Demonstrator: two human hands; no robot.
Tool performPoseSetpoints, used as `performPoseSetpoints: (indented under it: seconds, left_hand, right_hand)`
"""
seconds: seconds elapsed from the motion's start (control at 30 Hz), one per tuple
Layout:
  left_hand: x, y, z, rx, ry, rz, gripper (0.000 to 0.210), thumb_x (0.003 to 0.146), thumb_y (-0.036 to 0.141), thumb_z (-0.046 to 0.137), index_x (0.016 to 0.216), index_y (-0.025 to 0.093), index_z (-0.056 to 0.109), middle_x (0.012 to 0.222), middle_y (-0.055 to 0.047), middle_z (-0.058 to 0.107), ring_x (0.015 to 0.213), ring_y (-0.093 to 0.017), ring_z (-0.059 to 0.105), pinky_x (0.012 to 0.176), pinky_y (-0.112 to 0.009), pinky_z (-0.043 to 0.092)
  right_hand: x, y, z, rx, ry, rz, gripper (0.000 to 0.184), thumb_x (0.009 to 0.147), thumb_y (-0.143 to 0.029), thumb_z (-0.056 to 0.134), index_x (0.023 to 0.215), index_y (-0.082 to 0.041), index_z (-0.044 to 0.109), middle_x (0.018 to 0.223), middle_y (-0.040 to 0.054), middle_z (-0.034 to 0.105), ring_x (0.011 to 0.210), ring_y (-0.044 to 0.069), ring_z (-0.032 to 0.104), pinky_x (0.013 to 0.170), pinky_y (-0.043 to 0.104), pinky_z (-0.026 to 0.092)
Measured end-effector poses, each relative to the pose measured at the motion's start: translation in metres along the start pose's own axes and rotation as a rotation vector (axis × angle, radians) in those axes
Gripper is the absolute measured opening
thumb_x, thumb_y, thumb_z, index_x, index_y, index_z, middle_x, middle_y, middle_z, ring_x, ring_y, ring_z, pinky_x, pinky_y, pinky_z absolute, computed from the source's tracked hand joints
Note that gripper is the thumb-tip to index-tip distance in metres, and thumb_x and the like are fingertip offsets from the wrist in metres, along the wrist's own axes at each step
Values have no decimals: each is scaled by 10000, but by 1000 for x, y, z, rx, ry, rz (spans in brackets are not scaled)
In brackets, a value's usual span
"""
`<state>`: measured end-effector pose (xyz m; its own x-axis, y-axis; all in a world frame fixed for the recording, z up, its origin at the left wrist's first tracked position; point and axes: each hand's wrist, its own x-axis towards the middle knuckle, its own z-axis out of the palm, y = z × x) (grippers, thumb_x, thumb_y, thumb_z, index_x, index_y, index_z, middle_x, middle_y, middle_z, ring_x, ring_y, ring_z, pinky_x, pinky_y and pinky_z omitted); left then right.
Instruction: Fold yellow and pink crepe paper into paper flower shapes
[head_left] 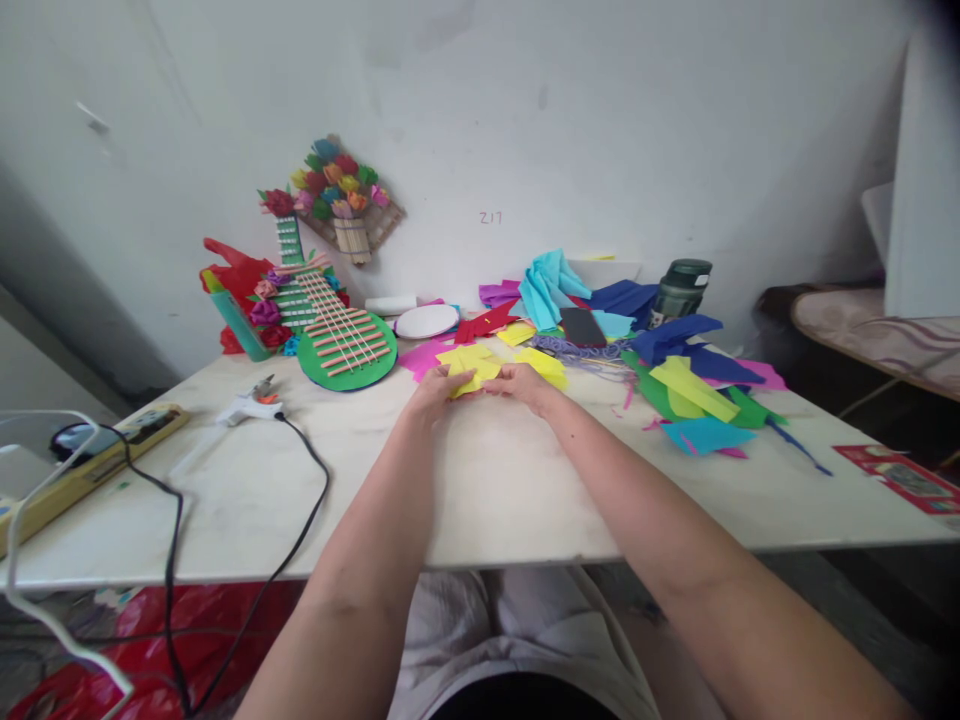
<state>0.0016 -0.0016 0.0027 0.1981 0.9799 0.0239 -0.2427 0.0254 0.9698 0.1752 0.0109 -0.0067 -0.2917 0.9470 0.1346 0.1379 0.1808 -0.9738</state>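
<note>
A piece of yellow crepe paper point(472, 368) is held between my two hands, just above the middle of the table. My left hand point(436, 390) pinches its left side, thumb on top. On the other side, the fingers of my right hand point(521, 385) close on its lower right edge. More yellow paper point(546, 366) lies right behind my right hand, and a pink sheet point(424, 360) lies behind my left. To the left rests a green lute-shaped paper craft point(349, 350) with sticks and strings.
A glue gun point(251, 402) with a black cord lies at left, near a power strip point(135, 430). Coloured paper scraps point(697, 390), a phone point(582, 326) and a dark bottle point(681, 288) are at right. A white roll point(390, 303) lies by the wall.
</note>
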Motion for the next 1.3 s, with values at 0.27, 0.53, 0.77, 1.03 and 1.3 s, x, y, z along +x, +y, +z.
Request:
performPoseSetpoints:
  seconds: [0.27,0.53,0.77,1.03,1.3]
  left_hand:
    - [-2,1,2,-5,-26,-15,310,591,223,759,865,106,677,858,-100,698,710,-177,655,663,-269,534]
    - [3,-3,-2,38,-59,12,347,581,275,764,883,127,679,860,-92,696,726,-175,650,645,-263,524]
    - [0,0,-1,92,-47,40,327,581,294,763,854,130,685,848,-88,694,679,-160,639,644,-269,518]
    - [3,-4,-4,190,-158,10,347,553,307,775,840,131,689,818,-67,682,695,-165,619,621,-280,528]
    - [5,-6,-3,227,-184,19,398,582,350,752,900,123,675,858,-64,679,734,-170,621,638,-278,526]
  right_hand:
    - [0,-2,5,42,85,0,307,558,-416,732,539,-167,552,566,3,630,563,111,563,545,232,400]
    - [-3,-7,8,93,146,32,312,543,-343,755,488,-174,498,534,10,622,529,106,550,525,229,402]
    - [-4,-12,2,148,85,102,265,634,-406,695,673,-165,590,651,40,658,559,113,572,483,211,404]
    - [-1,-7,-4,75,17,7,306,514,-325,759,731,-158,623,673,-14,616,597,106,543,535,223,416]
    - [0,-5,-1,-2,62,0,252,497,-274,722,540,-158,502,481,-65,477,483,79,446,496,224,380]
